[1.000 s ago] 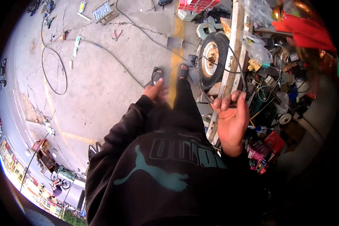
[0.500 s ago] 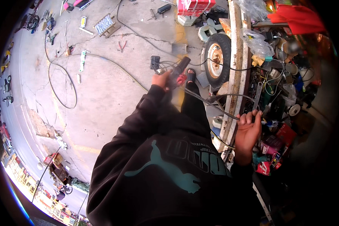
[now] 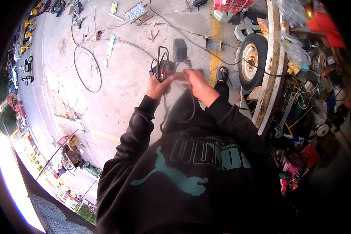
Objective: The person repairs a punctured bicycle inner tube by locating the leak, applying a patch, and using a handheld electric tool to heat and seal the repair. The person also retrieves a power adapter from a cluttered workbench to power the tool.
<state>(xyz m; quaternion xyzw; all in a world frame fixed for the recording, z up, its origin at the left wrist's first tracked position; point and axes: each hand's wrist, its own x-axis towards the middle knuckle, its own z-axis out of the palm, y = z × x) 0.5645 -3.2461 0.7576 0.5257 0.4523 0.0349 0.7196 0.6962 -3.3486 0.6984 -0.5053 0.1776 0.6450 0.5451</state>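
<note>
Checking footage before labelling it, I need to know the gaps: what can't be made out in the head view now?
All in the head view:
- Right hand: motion blur smears its fingertips, so its exact grip is unclear.
- Left hand: blur and its own thumb obscure what lies against the palm.
- Black blocky object: motion blur hides its exact kind.
- Red box: cut off by the top edge.

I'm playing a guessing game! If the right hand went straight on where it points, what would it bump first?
Probably the left hand, with the black cable loop close by. The right hand points forward and leftward, but blur between them makes depth unclear.
</note>
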